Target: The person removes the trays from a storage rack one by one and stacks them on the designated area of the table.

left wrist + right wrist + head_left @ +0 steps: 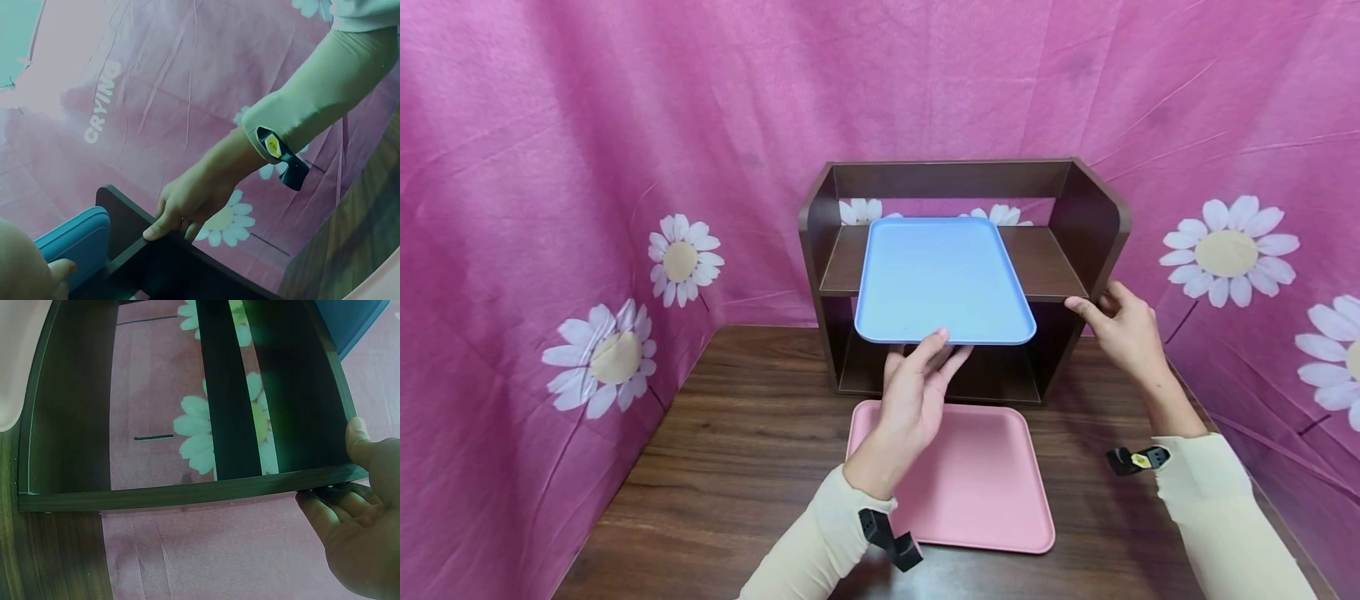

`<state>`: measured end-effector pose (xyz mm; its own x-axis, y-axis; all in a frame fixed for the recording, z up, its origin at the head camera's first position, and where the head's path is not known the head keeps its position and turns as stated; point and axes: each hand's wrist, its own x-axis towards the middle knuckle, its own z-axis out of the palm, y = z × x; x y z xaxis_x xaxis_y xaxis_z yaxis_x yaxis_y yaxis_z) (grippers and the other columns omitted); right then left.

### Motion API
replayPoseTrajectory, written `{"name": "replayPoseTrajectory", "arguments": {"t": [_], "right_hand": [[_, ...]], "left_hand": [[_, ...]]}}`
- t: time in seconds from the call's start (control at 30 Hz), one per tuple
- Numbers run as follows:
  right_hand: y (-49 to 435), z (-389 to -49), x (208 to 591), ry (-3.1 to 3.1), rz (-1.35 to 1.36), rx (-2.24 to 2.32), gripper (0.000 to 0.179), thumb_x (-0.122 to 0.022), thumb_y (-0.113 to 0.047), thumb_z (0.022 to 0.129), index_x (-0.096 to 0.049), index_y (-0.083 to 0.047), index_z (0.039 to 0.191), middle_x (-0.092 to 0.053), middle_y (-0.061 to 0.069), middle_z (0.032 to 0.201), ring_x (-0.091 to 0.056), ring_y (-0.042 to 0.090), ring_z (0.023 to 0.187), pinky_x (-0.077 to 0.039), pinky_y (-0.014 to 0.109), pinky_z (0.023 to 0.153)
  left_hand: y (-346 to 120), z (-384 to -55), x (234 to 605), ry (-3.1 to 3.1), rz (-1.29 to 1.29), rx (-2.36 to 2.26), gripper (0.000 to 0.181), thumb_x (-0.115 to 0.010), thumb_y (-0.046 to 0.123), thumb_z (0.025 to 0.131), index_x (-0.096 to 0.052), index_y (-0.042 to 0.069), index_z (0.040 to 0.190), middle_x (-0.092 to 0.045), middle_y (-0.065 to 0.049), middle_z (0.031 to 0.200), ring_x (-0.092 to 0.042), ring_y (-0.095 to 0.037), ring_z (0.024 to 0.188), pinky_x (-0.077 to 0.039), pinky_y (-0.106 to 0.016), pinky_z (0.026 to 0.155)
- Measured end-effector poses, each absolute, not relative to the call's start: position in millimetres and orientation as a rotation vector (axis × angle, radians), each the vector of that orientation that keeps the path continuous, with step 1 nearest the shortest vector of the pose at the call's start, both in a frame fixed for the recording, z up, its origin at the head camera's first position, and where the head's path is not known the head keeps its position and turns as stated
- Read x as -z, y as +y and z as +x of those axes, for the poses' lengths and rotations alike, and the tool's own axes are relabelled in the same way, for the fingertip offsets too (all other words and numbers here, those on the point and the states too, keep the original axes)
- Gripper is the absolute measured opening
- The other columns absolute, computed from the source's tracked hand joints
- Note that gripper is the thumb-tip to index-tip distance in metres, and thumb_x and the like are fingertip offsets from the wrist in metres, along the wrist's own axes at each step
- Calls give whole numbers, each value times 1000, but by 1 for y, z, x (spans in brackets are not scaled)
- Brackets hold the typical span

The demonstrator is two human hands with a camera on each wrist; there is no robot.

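My left hand (916, 398) holds a light blue tray (942, 279) by its near edge, thumb on top and fingers underneath. The tray's far part lies over the upper board of a dark brown two-tier shelf (953, 179), and its near end juts out in front. With my right hand (1126, 333) I grip the shelf's right side panel, the thumb at the front edge of the upper board and the fingers round the outside. That grip shows closely in the right wrist view, where the right thumb (359, 440) presses the shelf's front edge.
A pink tray (977, 483) lies flat on the wooden table (737, 467), in front of the shelf and partly under my left forearm. Behind the table hangs a pink cloth (722, 100) with large white daisies. The shelf's lower compartment (992, 371) is partly hidden by the blue tray.
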<state>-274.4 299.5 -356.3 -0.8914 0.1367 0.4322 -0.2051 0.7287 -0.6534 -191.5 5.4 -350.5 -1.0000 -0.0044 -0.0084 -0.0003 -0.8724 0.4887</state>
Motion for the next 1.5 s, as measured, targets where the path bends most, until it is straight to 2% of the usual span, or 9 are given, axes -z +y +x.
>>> {"name": "replayPoseTrajectory", "arguments": {"t": [0.17, 0.33, 0.57, 0.83, 1.1, 1.23, 1.5], "right_hand": [[300, -275, 356, -2468, 55, -1017, 42, -75, -46, 99, -62, -8, 109, -48, -19, 61, -42, 3, 60, -34, 24, 55], [300, -275, 357, -2469, 51, -1011, 43, -75, -48, 99, -60, -8, 106, -47, -17, 62, -41, 4, 60, -34, 25, 55], [299, -274, 357, -2469, 55, -1015, 43, -74, -47, 99, -61, -7, 108, -50, -18, 62, -43, 4, 60, -34, 24, 56], [298, -275, 357, -2465, 55, -1016, 44, -74, -47, 99, -63, -7, 112, -52, -21, 63, -44, 4, 62, -36, 23, 57], [299, -275, 358, -2467, 45, -1014, 43, -74, -47, 99, -62, -8, 112, -52, -22, 62, -44, 3, 63, -35, 24, 57], [299, -275, 358, -2468, 50, -1020, 44, -74, -47, 99, -63, -8, 114, -53, -23, 63, -44, 3, 64, -35, 23, 57], [297, -274, 358, -2452, 56, -1016, 42, -75, -45, 99, -64, -7, 113, -53, -27, 65, -45, 4, 67, -35, 23, 59]], "left_hand": [[9, -192, 353, -776, 39, 3012, 49, -65, -11, 96, -50, 3, 140, -63, -15, 121, -69, -22, 107, -59, -52, 106], [12, -190, 355, -758, 33, 2976, 49, -66, -7, 98, -48, 3, 143, -61, -15, 123, -69, -24, 115, -59, -50, 107], [11, -188, 357, -759, 39, 2919, 40, -66, 2, 102, -52, 3, 139, -68, -12, 123, -71, -26, 123, -57, -45, 110], [10, -192, 359, -691, 82, 2904, 33, -66, 1, 103, -55, 0, 134, -67, -8, 115, -70, -20, 116, -57, -41, 110], [10, -193, 359, -647, 112, 2879, 35, -70, -1, 99, -48, 3, 127, -67, -10, 113, -71, -20, 108, -58, -45, 108], [10, -193, 359, -636, 116, 2859, 26, -70, -3, 98, -52, 3, 117, -69, -9, 105, -71, -19, 100, -59, -47, 108], [6, -193, 357, -679, 141, 2837, 15, -71, -2, 98, -60, 3, 107, -72, -7, 96, -74, -18, 93, -60, -47, 106]]}}
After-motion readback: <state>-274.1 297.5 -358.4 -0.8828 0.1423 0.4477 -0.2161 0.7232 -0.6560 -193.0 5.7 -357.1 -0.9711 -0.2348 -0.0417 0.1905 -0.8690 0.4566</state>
